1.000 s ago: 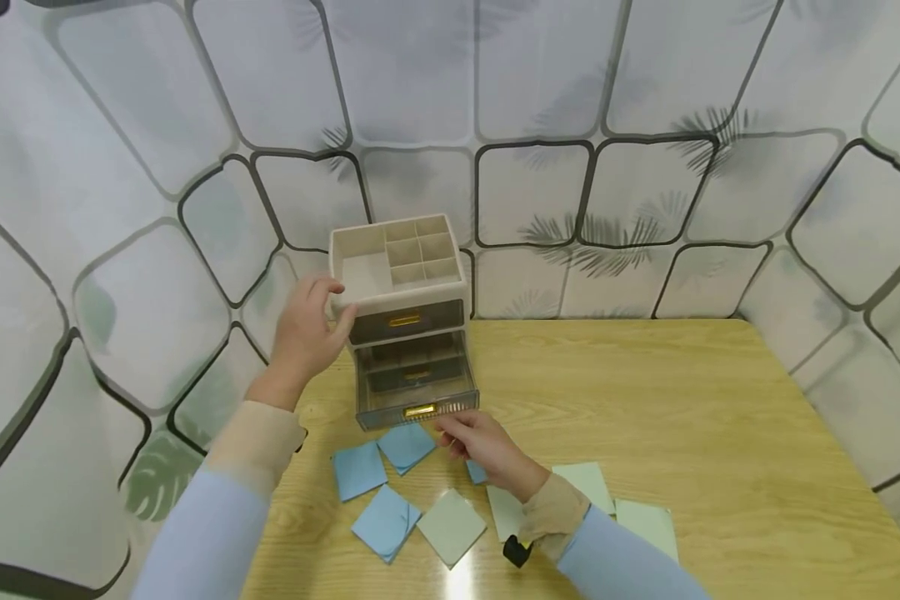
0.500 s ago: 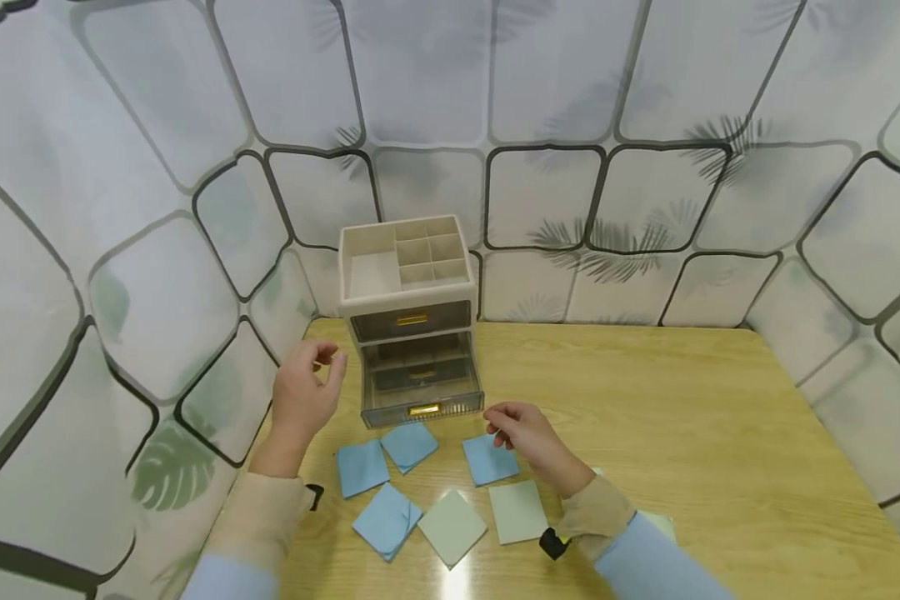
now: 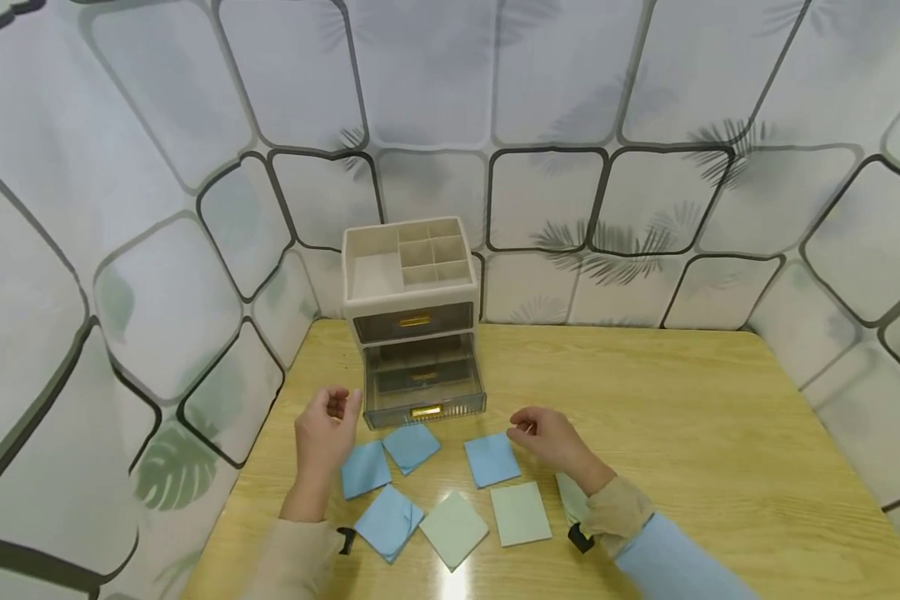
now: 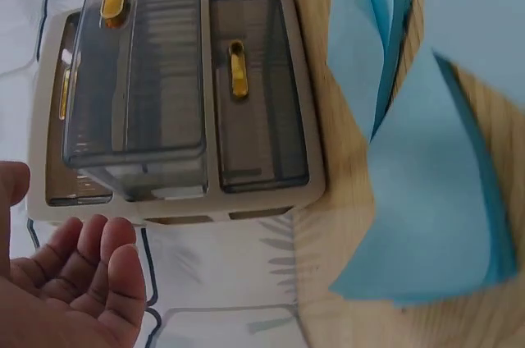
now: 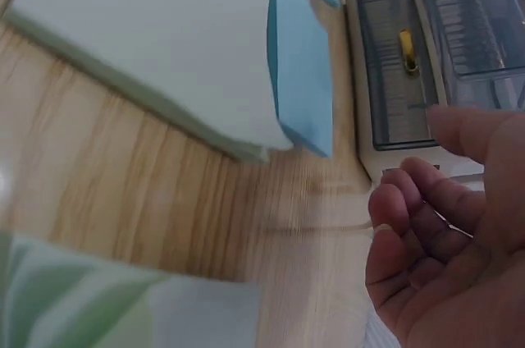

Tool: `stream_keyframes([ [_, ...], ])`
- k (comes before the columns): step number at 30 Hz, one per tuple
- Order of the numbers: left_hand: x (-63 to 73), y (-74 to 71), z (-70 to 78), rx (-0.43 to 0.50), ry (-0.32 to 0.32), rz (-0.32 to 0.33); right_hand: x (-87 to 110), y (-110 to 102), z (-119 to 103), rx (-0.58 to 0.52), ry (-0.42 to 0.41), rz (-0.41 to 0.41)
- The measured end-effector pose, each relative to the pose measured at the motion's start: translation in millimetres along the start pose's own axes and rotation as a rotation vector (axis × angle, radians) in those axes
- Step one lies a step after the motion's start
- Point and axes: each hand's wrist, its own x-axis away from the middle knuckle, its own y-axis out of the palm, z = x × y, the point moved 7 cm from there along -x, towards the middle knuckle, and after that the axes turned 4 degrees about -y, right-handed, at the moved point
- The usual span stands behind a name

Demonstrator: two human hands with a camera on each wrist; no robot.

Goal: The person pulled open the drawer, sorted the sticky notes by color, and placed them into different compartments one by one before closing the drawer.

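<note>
While both hands hang apart with nothing between their fingers, the head view shows a cream cabinet (image 3: 410, 302) left of the frame's middle, on a wooden table (image 3: 645, 433). Its top tray (image 3: 377, 275) is split into one large space and six small ones. Beneath, the top drawer (image 3: 375, 327) is pushed in, and the middle drawer (image 3: 450, 408) (grey and see-through, with a gold handle (image 3: 426, 412)) is pulled out. The left hand (image 3: 326, 429), just left of that drawer, has loosely bent fingers; whether it touches the drawer I cannot tell. The right hand (image 3: 551, 437), right of centre, curls its fingers loosely beside the right-hand blue pad (image 3: 492, 460); contact is unclear. Three more blue pads (image 3: 389, 522) lie at lower centre-left, and green pads (image 3: 521, 513) at bottom centre, the rightmost partly behind the right sleeve (image 3: 675, 558). A patterned cloth (image 3: 547, 200) fills the upper frame.

From the left wrist, the cabinet appears sideways at upper left, the pulled-out drawer jutting forward. The hand sits at lower left, relaxed and holding nothing, with blue pads along the right.

From the right wrist, the hand occupies the lower right, softly curled round nothing; the cabinet stands at upper right, a blue pad at upper centre, a green one at upper left.
</note>
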Motion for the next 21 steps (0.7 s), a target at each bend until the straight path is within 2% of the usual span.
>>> stream_keyframes([
  [3,5.2,2.8,-4.2,0.007,-0.049,0.05,-1.1,4.9,2.4,0.055,-0.018,-0.066],
  [8,8.4,7.4,-7.9,0.004,-0.068,0.081,1.3,10.6,5.4,0.139,-0.016,-0.139],
  [11,9.4,10.0,-11.0,0.006,-0.087,0.07,3.2,12.1,3.5,0.194,-0.05,-0.156],
  [15,11.3,14.1,-12.4,0.023,-0.107,0.023,4.1,16.3,4.4,0.241,-0.08,-0.175],
  [18,13.0,16.5,-11.2,0.029,-0.095,-0.006,4.2,21.0,6.2,0.252,-0.091,-0.202],
  [21,14.5,17.0,-9.5,0.027,-0.057,-0.008,4.2,24.8,6.9,0.261,-0.101,-0.222],
])
